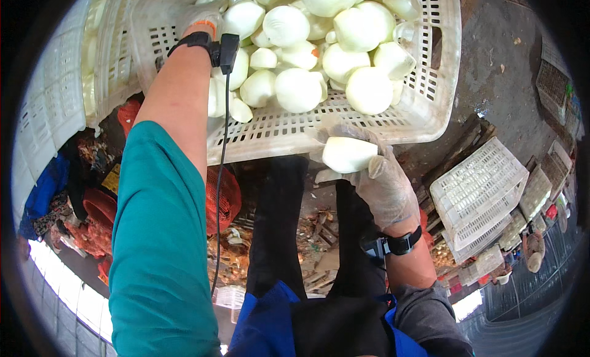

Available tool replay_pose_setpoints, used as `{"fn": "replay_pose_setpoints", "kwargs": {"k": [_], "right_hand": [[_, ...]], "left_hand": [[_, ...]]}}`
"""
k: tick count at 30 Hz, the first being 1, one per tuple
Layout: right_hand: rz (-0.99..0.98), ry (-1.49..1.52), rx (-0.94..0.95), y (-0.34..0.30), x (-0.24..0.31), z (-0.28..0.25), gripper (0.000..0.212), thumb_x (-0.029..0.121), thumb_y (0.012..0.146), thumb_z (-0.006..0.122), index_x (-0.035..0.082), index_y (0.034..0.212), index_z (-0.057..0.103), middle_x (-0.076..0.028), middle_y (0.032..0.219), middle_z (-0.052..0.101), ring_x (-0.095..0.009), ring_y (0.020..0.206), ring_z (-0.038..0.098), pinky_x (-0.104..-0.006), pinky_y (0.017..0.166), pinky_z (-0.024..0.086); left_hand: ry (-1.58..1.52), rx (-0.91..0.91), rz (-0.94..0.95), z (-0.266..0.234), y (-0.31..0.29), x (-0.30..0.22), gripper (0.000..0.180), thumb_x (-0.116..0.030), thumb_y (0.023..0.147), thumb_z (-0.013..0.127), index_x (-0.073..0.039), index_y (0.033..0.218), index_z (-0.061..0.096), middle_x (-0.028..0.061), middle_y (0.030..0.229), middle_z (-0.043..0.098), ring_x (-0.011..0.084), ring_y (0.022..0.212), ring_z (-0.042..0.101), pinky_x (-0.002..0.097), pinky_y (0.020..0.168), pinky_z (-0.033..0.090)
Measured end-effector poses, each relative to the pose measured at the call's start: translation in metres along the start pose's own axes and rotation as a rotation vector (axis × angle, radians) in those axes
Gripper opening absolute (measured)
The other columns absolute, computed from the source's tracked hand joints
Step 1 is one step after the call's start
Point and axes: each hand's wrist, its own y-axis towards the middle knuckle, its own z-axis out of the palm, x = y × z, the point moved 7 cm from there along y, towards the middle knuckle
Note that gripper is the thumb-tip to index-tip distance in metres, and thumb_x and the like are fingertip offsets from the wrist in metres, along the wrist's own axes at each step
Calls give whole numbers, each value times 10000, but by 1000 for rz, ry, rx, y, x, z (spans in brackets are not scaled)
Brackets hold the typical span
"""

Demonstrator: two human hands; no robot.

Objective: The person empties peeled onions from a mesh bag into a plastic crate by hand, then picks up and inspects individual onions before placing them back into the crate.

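My right hand (384, 185), in a thin clear glove, holds a cut, peeled white onion (349, 154) just off the near rim of a white plastic crate (424, 114). A pale flap beneath that onion is too unclear to name. At the crate's far left, my left hand (204, 17), gloved too, reaches in beside the heaped peeled onions (298, 91). Its fingers are mostly hidden, so whether it grips one does not show. Some of the onions are whole and others are cut pieces. A black band with a small box and a cable (226, 129) sits on my left wrist.
Another white crate (49, 105) stands against the left side. Stacked white crates (479, 178) sit on the floor to the right, near wooden boards (461, 148). Red mesh sacks (224, 200) and onion skins (313, 234) lie below, around my legs.
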Motion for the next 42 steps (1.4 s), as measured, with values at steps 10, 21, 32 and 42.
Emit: {"fn": "replay_pose_setpoints", "kwargs": {"k": [10, 21, 32, 42], "right_hand": [[-206, 99, 26, -3, 10, -16, 787, 478, 967, 694, -66, 1474, 435, -184, 1381, 596, -322, 1248, 623, -501, 1039, 543], [-444, 501, -179, -19, 54, -50, 493, 355, 1017, 666, 29, 1374, 572, -93, 1237, 679, -210, 1114, 668, -363, 976, 560], [-711, 725, -519, -306, 59, -363, 810, 568, 1014, 542, 47, 1583, 296, -131, 1558, 484, -293, 1393, 491, -479, 1167, 404], [-938, 1155, -634, -519, -30, -726, 667, 378, 1076, 437, 146, 1636, 158, -57, 1575, 459, -273, 1399, 469, -600, 1200, 288]], "left_hand": [[-1450, -278, -327, -34, -87, 23, 470, -353, 1052, 494, 20, 1276, 672, 138, 1204, 721, 245, 987, 649, 376, 921, 486], [-1524, 48, 113, -127, -371, -293, 685, -130, 843, 814, 64, 1427, 512, 125, 1283, 650, 201, 1159, 634, 347, 1015, 519], [-950, 152, 1005, -134, -512, -645, 623, -271, 805, 789, 53, 1292, 574, 283, 1212, 627, 386, 1002, 678, 445, 885, 557], [-915, 103, 770, -143, -450, -529, 578, -255, 826, 788, 53, 1280, 606, 250, 1235, 649, 400, 1119, 650, 440, 964, 537]]}}
